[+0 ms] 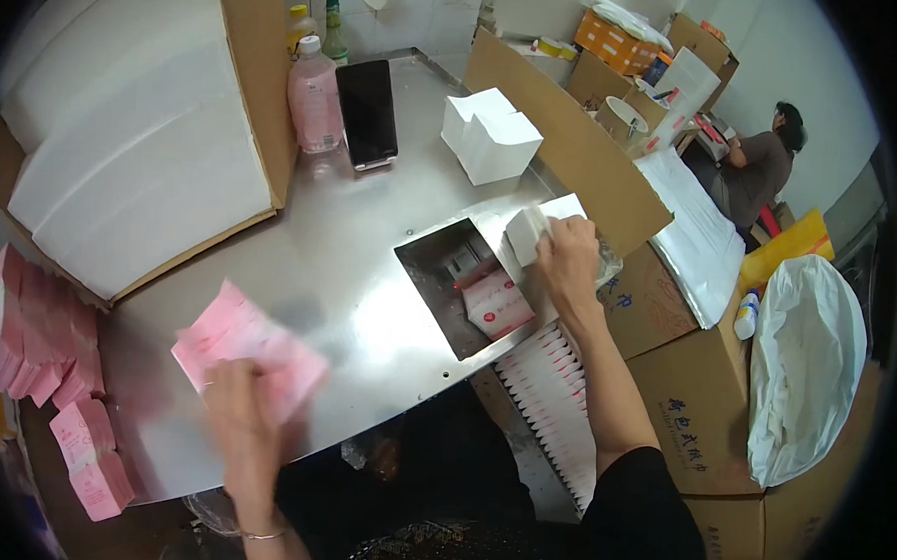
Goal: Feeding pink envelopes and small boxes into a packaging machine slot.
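Observation:
My left hand (238, 406), blurred a little by motion, has its fingers closed on a flat pink printed packet (256, 342) above the steel table. The packet's inside cannot be seen. At the table's right side my right hand (572, 260) grips a small white stack of folded paper tissues (523, 236). Just left of that hand is a square opening (433, 289) in the tabletop. Inside it a pink and white printed packet (497, 304) lies beside some metal parts. Another white tissue stack (491, 137) stands farther back on the table.
Pink packets (41, 337) are piled at the left edge. A large carton of white sheets (144, 147) stands behind them. At the back are a phone (368, 114) and a pink bottle (316, 96). Below right sits a box of packets (554, 395); a person (764, 164) works beyond.

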Demonstrator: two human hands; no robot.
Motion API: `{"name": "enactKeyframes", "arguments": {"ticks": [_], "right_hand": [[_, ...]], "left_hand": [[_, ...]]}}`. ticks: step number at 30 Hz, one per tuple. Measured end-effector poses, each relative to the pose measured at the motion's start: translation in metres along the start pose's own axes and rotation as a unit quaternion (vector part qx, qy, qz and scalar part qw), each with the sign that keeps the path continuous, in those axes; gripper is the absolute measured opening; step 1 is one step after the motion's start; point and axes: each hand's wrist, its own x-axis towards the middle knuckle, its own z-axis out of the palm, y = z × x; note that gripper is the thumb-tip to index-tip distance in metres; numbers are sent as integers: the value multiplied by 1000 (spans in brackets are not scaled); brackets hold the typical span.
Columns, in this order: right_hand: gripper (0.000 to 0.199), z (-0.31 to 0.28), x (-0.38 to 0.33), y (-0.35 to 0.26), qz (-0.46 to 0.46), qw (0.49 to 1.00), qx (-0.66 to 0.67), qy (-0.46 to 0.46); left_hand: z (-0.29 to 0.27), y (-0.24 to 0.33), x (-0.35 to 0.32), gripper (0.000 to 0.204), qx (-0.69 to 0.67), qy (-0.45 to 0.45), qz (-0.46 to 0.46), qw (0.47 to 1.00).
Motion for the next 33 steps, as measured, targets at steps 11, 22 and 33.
{"name": "enactKeyframes", "arguments": {"ticks": [11,22,33], "right_hand": [[40,-38,-110,-125,-399,870,282,-66],[15,-44,-26,-80,-129,989,75,-15],[16,-10,-3,-8,-10,1000,5,-13]], "left_hand": [[74,51,7,67,-48,-44,165,984],[78,64,11,53,56,-41,135,988],[70,86,23,55,79,-29,192,978]]}}
